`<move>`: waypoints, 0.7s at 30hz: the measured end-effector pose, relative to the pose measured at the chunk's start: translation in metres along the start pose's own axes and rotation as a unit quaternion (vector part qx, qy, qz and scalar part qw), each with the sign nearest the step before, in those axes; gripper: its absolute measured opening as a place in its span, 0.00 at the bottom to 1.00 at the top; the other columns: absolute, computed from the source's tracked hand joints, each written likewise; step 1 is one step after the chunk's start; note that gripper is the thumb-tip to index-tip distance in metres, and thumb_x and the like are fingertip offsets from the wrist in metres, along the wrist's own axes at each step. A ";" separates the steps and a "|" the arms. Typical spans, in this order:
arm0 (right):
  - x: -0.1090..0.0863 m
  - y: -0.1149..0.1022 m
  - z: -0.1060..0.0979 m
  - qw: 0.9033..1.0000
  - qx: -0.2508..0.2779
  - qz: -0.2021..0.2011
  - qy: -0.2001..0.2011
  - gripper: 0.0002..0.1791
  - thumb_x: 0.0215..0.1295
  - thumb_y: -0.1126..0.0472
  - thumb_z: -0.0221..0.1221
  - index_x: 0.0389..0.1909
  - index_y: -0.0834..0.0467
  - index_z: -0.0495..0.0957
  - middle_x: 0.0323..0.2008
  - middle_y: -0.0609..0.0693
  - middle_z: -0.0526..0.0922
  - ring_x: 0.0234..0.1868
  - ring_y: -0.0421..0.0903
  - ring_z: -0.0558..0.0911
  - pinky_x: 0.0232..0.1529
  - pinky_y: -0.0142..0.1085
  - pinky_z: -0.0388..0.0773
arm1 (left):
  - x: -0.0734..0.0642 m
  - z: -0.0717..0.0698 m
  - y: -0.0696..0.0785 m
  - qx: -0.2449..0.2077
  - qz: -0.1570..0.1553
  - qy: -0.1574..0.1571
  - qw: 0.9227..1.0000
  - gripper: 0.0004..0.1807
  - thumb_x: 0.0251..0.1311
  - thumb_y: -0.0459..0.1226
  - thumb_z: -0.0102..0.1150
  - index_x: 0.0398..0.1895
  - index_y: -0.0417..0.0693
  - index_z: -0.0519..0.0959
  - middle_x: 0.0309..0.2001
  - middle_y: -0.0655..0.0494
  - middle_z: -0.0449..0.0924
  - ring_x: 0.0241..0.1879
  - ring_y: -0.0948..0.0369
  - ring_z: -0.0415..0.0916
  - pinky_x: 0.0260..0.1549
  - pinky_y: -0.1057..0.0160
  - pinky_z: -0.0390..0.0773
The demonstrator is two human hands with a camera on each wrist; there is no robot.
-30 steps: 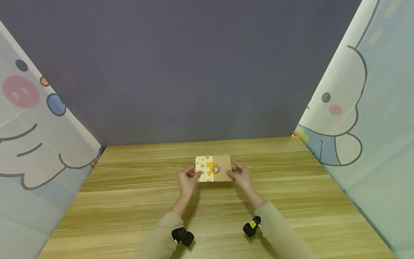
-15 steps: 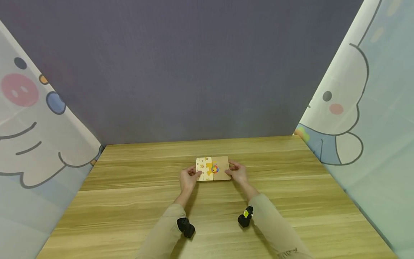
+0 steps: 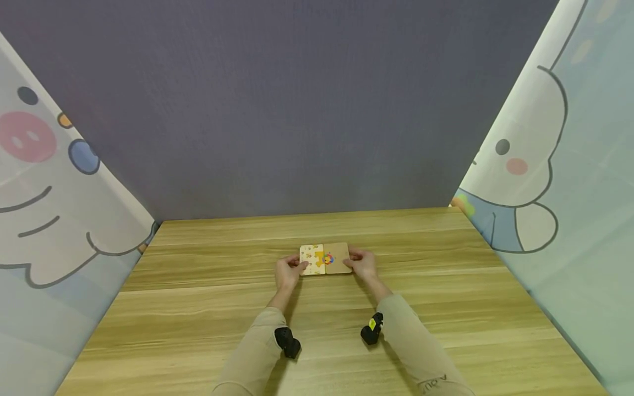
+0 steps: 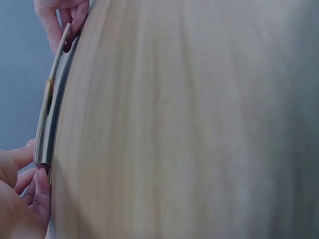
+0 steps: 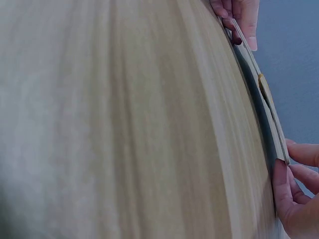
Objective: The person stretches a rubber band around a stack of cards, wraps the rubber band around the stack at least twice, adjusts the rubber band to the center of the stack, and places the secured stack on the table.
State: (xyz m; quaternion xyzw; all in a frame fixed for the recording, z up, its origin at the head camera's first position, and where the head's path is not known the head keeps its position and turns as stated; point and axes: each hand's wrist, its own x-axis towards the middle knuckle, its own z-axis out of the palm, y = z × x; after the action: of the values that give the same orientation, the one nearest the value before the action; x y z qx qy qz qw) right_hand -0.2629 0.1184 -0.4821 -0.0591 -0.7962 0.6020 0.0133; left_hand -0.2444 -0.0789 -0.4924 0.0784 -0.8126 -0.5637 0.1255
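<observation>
A small booklet (image 3: pixel 337 250) lies spread flat between my hands in the head view. Its left half is cream with little bear prints; the right half is plain brown, with a yellow bear and a colourful ring at the join. My left hand (image 3: pixel 288 271) pinches the left edge, thumb on top and fingers beneath. On the opposite edge my right hand (image 3: pixel 364 265) grips the brown half the same way. Both wrist views show the booklet (image 4: pixel 46 114) edge-on, low over the table, as thin layers. Whether it touches the wood cannot be told.
The wooden table (image 3: pixel 208 330) stretches around the hands. A dark grey panel (image 3: pixel 307 110) rises behind its far edge. Cartoon-printed curtains (image 3: pixel 584 231) hang at both sides. A black wrist camera (image 3: pixel 287 342) sits on each sleeve.
Both hands have lowered the booklet a little towards the table, and it looks smaller and flatter. The right hand has shifted slightly left. Both grips stay the same.
</observation>
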 end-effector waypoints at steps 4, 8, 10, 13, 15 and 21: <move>-0.003 0.000 -0.002 1.000 0.002 0.002 -0.012 0.17 0.49 0.74 0.61 0.43 0.74 0.74 0.29 0.57 0.77 0.26 0.40 0.74 0.24 0.28 0.75 | 0.001 -0.002 -0.001 0.000 0.002 0.000 1.000 0.13 0.43 0.31 0.67 0.32 0.30 0.80 0.24 0.48 0.78 0.21 0.63 0.71 0.16 0.72 0.69; -0.006 0.001 -0.006 1.000 0.004 0.004 -0.023 0.16 0.51 0.73 0.60 0.43 0.73 0.75 0.34 0.61 0.79 0.28 0.43 0.78 0.27 0.32 0.78 | 0.000 -0.005 -0.001 -0.008 -0.002 -0.004 1.000 0.12 0.45 0.31 0.66 0.32 0.30 0.80 0.24 0.46 0.78 0.19 0.62 0.72 0.15 0.71 0.72; -0.007 0.001 -0.008 1.000 0.008 0.004 -0.027 0.16 0.52 0.73 0.59 0.44 0.74 0.74 0.36 0.63 0.79 0.30 0.46 0.80 0.29 0.34 0.79 | -0.001 -0.007 0.000 -0.008 -0.001 -0.004 1.000 0.11 0.47 0.32 0.65 0.32 0.30 0.80 0.26 0.44 0.79 0.20 0.60 0.74 0.15 0.70 0.74; -0.009 0.002 -0.012 0.999 0.015 0.008 -0.030 0.16 0.54 0.72 0.58 0.45 0.73 0.73 0.37 0.64 0.78 0.33 0.49 0.80 0.32 0.35 0.79 | -0.002 -0.010 0.001 -0.004 0.007 -0.006 1.000 0.11 0.50 0.33 0.63 0.32 0.30 0.80 0.29 0.41 0.80 0.25 0.55 0.77 0.19 0.68 0.76; -0.011 0.001 -0.017 0.999 0.015 0.004 -0.034 0.16 0.55 0.72 0.57 0.46 0.73 0.72 0.37 0.64 0.78 0.34 0.50 0.79 0.33 0.35 0.79 | -0.005 -0.014 0.003 0.000 0.009 -0.013 1.000 0.11 0.52 0.34 0.61 0.33 0.30 0.80 0.32 0.40 0.80 0.29 0.53 0.78 0.23 0.67 0.78; -0.015 -0.001 -0.037 0.996 -0.041 -0.064 -0.054 0.20 0.60 0.67 0.54 0.53 0.72 0.67 0.43 0.65 0.75 0.39 0.55 0.77 0.33 0.38 0.78 | -0.011 -0.031 0.014 0.044 0.031 -0.077 0.996 0.15 0.57 0.36 0.56 0.40 0.28 0.77 0.35 0.39 0.79 0.33 0.50 0.77 0.27 0.62 0.79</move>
State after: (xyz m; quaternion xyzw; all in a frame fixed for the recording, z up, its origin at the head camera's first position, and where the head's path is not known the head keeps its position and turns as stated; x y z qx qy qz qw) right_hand -0.2443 0.1517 -0.4703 0.0240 -0.8222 0.5687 0.0061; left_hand -0.2246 -0.0990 -0.4705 0.0150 -0.8460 -0.5274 0.0767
